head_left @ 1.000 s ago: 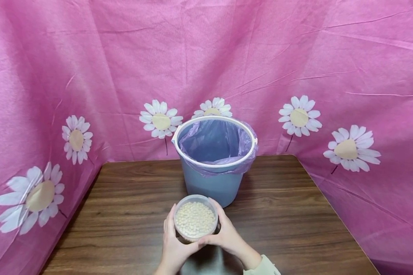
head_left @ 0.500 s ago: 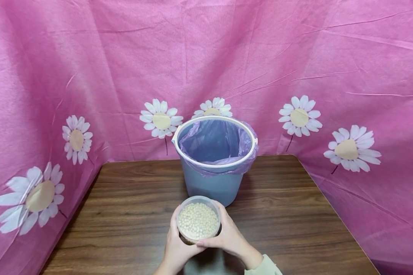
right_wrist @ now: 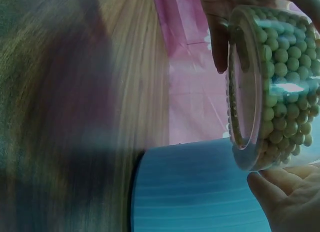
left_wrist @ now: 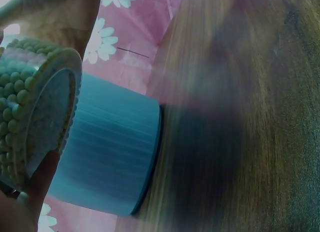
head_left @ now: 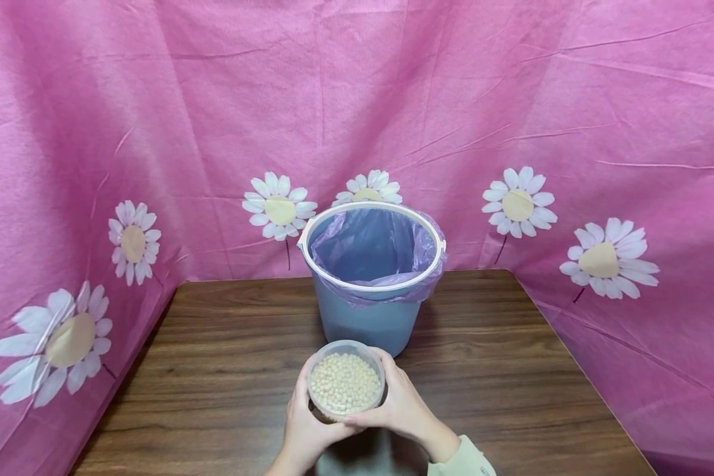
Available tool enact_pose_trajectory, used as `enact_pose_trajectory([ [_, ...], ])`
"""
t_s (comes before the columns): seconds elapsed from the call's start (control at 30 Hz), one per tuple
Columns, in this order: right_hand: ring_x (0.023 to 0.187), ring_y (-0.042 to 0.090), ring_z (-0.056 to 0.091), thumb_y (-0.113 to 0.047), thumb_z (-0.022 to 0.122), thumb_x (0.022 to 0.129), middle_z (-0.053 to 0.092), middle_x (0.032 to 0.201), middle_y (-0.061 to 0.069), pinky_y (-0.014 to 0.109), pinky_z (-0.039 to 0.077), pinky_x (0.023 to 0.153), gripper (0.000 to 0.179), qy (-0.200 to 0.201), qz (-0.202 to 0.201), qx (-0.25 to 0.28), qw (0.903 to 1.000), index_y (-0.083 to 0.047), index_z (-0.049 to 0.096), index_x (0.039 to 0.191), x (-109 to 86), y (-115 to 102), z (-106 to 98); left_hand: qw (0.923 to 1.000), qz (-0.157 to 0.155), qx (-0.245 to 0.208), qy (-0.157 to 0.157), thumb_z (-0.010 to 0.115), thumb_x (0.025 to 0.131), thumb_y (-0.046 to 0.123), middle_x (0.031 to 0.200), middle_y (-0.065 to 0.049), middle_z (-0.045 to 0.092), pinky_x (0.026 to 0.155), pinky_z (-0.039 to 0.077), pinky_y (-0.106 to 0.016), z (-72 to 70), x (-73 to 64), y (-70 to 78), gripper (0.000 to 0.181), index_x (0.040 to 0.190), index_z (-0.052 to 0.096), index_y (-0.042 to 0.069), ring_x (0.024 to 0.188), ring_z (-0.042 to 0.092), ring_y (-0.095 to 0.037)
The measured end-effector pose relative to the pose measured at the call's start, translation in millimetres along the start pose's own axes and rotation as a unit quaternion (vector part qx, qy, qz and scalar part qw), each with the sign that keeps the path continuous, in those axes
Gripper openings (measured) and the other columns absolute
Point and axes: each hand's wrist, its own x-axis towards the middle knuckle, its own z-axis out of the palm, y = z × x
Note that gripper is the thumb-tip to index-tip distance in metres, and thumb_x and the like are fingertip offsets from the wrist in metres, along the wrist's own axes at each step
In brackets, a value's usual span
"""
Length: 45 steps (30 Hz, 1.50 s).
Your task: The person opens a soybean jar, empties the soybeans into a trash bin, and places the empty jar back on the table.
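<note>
Both hands hold a clear round plastic tub (head_left: pixel 346 380), filled with small pale round beans, in front of the bin. Its underside shows in both wrist views, above the table. On its left side, the left hand (head_left: pixel 307 423) curls around the wall. From the right, the right hand (head_left: pixel 404 410) grips it, thumb along the near side. In the left wrist view, a finger of the left hand (left_wrist: pixel 32 202) reaches under the base. A blue bin (head_left: pixel 365 324) stands upright just beyond the tub, its lower front partly hidden by it.
A purple plastic bag (head_left: pixel 422 248) lines the bin, folded over the white rim ring (head_left: pixel 376 287). The bin stands on a brown wood-grain table (head_left: pixel 226 370). Pink cloth (head_left: pixel 452 86) with white daisies hangs around the back and sides.
The tub and both hands have shifted slightly right and a little nearer the person. The bin has stayed in place, and the hold on the tub looks alike.
</note>
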Motion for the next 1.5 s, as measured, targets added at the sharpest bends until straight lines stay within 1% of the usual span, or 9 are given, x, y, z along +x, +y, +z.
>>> enact_pose_trajectory([
  [0.27, 0.118, 0.016, 0.058, -0.028, 0.095, 0.059, 0.060, 0.133, 0.006, 0.029, 0.046, 0.101, 0.100, -0.080, 0.001, 0.061, 0.9950, -0.013, 0.041, 0.142, 5.3, 1, -15, 0.9976, 0.003, -0.046, -0.052, 0.099, 0.050, 0.020, 0.142, -0.006, 0.056, 0.104, 0.038, -0.019, -4.9, 0.5, -2.4, 0.119, 0.151, 0.037, 0.013, 0.124, 0.053, -0.005],
  [0.43, 0.119, 0.013, 0.056, -0.018, 0.093, 0.063, 0.058, 0.136, 0.011, 0.026, 0.044, 0.102, 0.097, -0.144, -0.006, 0.101, 0.9844, -0.011, 0.039, 0.143, 10.1, 4, -29, 0.9896, 0.008, -0.101, -0.103, 0.097, 0.053, 0.013, 0.146, -0.006, 0.053, 0.105, 0.037, -0.017, -8.0, 1.9, -3.4, 0.116, 0.152, 0.036, 0.015, 0.124, 0.051, -0.004],
  [0.73, 0.127, 0.013, 0.049, -0.008, 0.087, 0.068, 0.047, 0.142, 0.024, 0.023, 0.038, 0.108, 0.093, -0.241, 0.002, 0.222, 0.9446, -0.004, 0.036, 0.145, 16.5, 12, -43, 0.9743, 0.020, -0.148, -0.169, 0.092, 0.057, 0.007, 0.145, -0.010, 0.052, 0.102, 0.042, -0.020, -12.7, 3.4, -4.0, 0.111, 0.152, 0.035, 0.016, 0.124, 0.053, -0.006],
  [0.87, 0.132, 0.012, 0.046, -0.014, 0.087, 0.072, 0.042, 0.147, 0.025, 0.022, 0.036, 0.110, 0.097, -0.254, -0.001, 0.246, 0.9355, -0.003, 0.031, 0.150, 16.9, 15, -45, 0.9738, 0.040, -0.154, -0.163, 0.091, 0.058, 0.006, 0.145, -0.011, 0.052, 0.102, 0.042, -0.020, -10.3, 3.1, -5.1, 0.110, 0.152, 0.035, 0.016, 0.124, 0.053, -0.006],
  [1.07, 0.134, 0.006, 0.045, -0.020, 0.081, 0.081, 0.039, 0.152, 0.024, 0.023, 0.037, 0.107, 0.094, -0.201, -0.003, 0.257, 0.9452, -0.002, 0.026, 0.155, 10.1, 20, -36, 0.9837, 0.047, -0.150, -0.087, 0.094, 0.052, 0.005, 0.143, -0.011, 0.054, 0.104, 0.038, -0.015, -6.3, 1.0, -3.8, 0.113, 0.150, 0.038, 0.015, 0.124, 0.053, -0.004],
  [1.23, 0.131, 0.006, 0.050, -0.006, 0.075, 0.082, 0.048, 0.145, 0.026, 0.022, 0.040, 0.106, 0.073, -0.078, -0.043, 0.227, 0.9699, 0.003, 0.041, 0.146, 1.0, 16, -22, 0.9897, 0.025, -0.139, -0.023, 0.096, 0.050, 0.006, 0.143, -0.008, 0.054, 0.101, 0.039, -0.013, -4.2, 0.8, -1.2, 0.114, 0.149, 0.040, 0.019, 0.122, 0.053, -0.004],
  [1.33, 0.133, 0.006, 0.049, -0.003, 0.078, 0.079, 0.050, 0.144, 0.023, 0.020, 0.038, 0.109, 0.070, 0.000, -0.054, 0.175, 0.9831, 0.001, 0.048, 0.142, -3.8, 9, -12, 0.9911, 0.016, -0.132, 0.004, 0.096, 0.051, 0.007, 0.144, -0.007, 0.053, 0.100, 0.040, -0.013, -3.1, 1.7, 0.9, 0.115, 0.150, 0.039, 0.021, 0.123, 0.052, -0.003],
  [1.43, 0.137, 0.006, 0.044, -0.013, 0.085, 0.074, 0.048, 0.149, 0.013, 0.024, 0.034, 0.112, 0.082, 0.037, -0.018, 0.110, 0.9931, -0.009, 0.046, 0.146, -9.0, -2, -4, 0.9935, 0.020, -0.110, 0.024, 0.097, 0.049, 0.011, 0.143, -0.005, 0.055, 0.099, 0.042, -0.014, -1.1, 1.8, 3.0, 0.117, 0.150, 0.039, 0.023, 0.122, 0.052, -0.003],
  [1.5, 0.139, 0.013, 0.042, -0.022, 0.090, 0.068, 0.045, 0.152, 0.009, 0.033, 0.034, 0.114, 0.097, 0.041, 0.021, 0.067, 0.9967, -0.014, 0.039, 0.151, -11.6, -11, 2, 0.9945, 0.026, -0.095, 0.035, 0.098, 0.048, 0.014, 0.142, -0.005, 0.055, 0.097, 0.042, -0.014, 1.0, 0.9, 3.9, 0.118, 0.150, 0.039, 0.024, 0.122, 0.053, -0.002],
])
